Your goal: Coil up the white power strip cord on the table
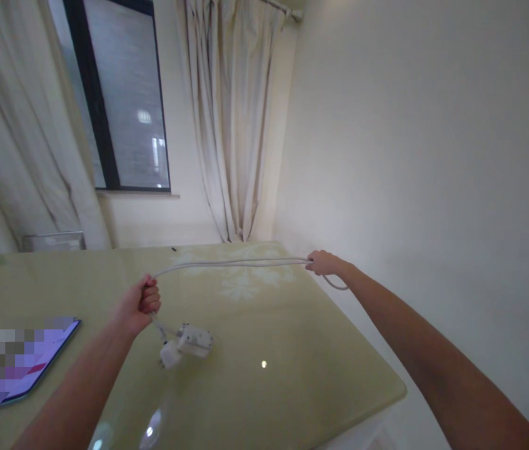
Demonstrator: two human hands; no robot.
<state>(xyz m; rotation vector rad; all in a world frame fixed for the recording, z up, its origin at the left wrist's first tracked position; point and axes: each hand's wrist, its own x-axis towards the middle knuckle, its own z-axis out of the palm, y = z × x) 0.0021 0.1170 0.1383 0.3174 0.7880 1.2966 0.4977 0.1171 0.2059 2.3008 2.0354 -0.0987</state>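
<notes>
A white power cord (241, 262), doubled into two strands, stretches between my hands above the table. My left hand (140, 305) is closed around it at one end. Below that fist hang a white plug (169, 355) and a small white block-shaped socket (195, 340), both joined to the cord. On the other side, my right hand (324, 262) grips the doubled cord near the table's right edge. A loop of cord droops under the right wrist. The strands inside both fists are hidden by the fingers.
The glossy pale green table (302, 350) has a rounded right corner. A tablet (42, 362) with a lit, partly blurred screen lies at left. A small dark object (174, 249) rests at the far edge. Curtains (231, 125), a window (128, 94) and a white wall (424, 156) stand beyond.
</notes>
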